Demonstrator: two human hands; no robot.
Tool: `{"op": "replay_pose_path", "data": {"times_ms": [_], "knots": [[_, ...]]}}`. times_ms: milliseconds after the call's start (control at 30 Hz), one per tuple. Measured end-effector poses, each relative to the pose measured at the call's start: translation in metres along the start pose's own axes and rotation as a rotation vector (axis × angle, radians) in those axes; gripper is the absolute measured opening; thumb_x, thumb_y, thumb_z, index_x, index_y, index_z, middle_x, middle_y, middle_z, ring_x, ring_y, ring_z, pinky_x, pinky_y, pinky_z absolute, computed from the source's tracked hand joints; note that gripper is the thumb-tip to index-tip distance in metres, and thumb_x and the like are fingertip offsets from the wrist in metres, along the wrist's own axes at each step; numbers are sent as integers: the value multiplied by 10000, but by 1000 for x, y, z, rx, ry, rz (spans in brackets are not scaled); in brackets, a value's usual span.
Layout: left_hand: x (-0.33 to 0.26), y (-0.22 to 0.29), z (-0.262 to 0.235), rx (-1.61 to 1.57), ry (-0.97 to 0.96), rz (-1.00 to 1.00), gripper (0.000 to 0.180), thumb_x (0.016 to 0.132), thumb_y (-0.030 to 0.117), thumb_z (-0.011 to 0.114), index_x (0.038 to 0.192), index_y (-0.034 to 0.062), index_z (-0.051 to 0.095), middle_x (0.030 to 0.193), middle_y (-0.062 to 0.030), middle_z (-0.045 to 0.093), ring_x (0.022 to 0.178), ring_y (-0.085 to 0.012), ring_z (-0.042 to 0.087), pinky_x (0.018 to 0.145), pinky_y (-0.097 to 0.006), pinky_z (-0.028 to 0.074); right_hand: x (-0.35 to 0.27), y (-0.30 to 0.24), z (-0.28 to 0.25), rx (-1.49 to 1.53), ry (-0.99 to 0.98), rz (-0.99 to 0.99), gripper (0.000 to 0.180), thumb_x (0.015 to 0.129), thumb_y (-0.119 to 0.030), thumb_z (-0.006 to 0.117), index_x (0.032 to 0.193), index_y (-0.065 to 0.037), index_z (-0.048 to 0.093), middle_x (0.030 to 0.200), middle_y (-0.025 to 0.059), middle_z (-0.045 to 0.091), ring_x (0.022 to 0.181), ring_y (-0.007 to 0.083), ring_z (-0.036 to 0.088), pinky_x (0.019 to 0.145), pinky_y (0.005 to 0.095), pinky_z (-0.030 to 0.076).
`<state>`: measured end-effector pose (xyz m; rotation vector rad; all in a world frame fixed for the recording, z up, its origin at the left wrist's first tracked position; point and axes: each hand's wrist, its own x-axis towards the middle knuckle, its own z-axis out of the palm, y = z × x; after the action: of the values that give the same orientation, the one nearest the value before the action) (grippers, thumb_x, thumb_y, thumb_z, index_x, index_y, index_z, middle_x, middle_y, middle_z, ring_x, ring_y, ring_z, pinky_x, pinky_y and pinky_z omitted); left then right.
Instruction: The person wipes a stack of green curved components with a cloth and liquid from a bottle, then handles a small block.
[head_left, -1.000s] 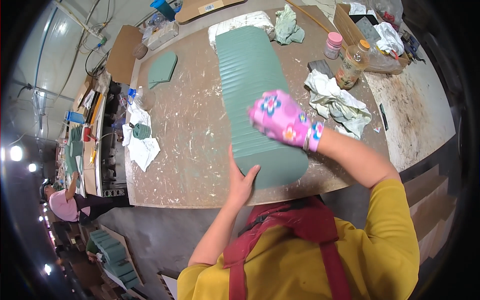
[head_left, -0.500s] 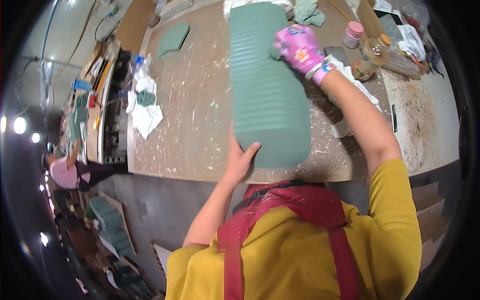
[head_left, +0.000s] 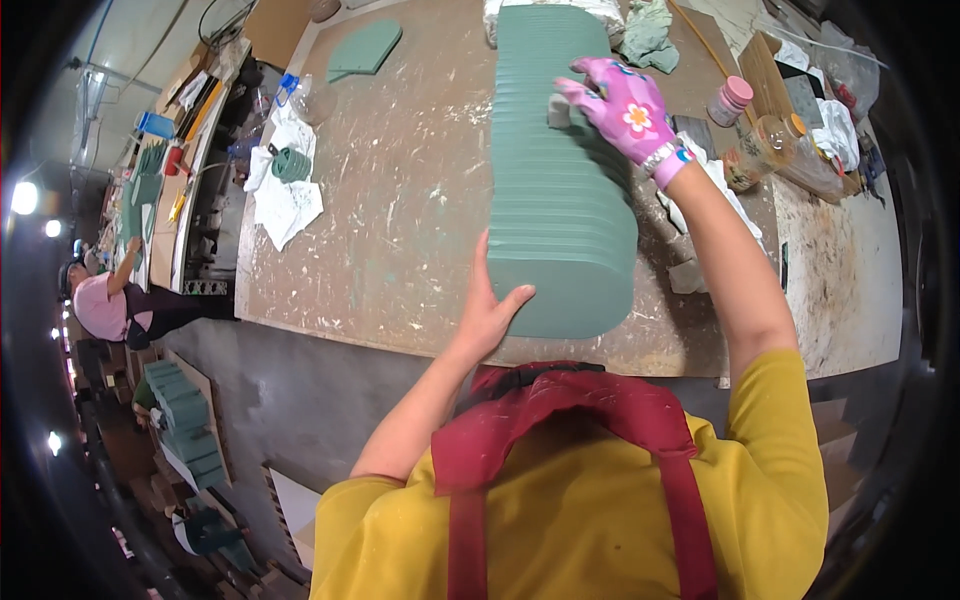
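A long green stack of thin layered sheets [head_left: 560, 210], ridged along its top and rounded at the near right corner, lies lengthwise before me on the table. My bare left hand [head_left: 490, 310] grips its near left corner, thumb on the end face and fingers along the left side. Over the far half is my right hand [head_left: 630, 110], in a pink flowered glove, its fingers stretched and apart. Just beside those fingertips a small grey-green block [head_left: 559, 112] rests on the stack; I see no grip around it.
The worn brown table [head_left: 400, 190] carries flat green pieces [head_left: 366, 48], a green coil [head_left: 290, 165] on white cloth, a green rag [head_left: 648, 35], a pink-capped jar [head_left: 731, 101] and a bottle [head_left: 765, 150]. A person in pink [head_left: 103, 305] stands at a bench on the left.
My right hand has opened from a closed pose around the small block, lifting slightly. The left hand keeps its hold on the stack. The whole view has shifted a little.
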<state>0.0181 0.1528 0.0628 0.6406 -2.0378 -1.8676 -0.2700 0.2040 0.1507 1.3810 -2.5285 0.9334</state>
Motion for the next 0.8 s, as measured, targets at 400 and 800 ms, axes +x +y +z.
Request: {"op": "replay_pose_path", "data": {"times_ms": [400,800], "knots": [[5,-6,-8,185,-21,74,868,816,70,647,1475,26,83,1440,-191,293,1325,-274,318,1092,-376,264,1,0,9,-1,-198,-139,328,838,-284,645,1056,-47,584,947,164,597,869,343,604,749,397,480],[6,-3,-8,222,-39,93,825,813,155,682,1437,-30,175,1411,-216,277,1336,-335,276,1109,-403,231,-53,-5,-20,162,-130,-221,383,909,-201,558,1259,-52,511,1148,170,588,1026,347,593,876,370,479]]}}
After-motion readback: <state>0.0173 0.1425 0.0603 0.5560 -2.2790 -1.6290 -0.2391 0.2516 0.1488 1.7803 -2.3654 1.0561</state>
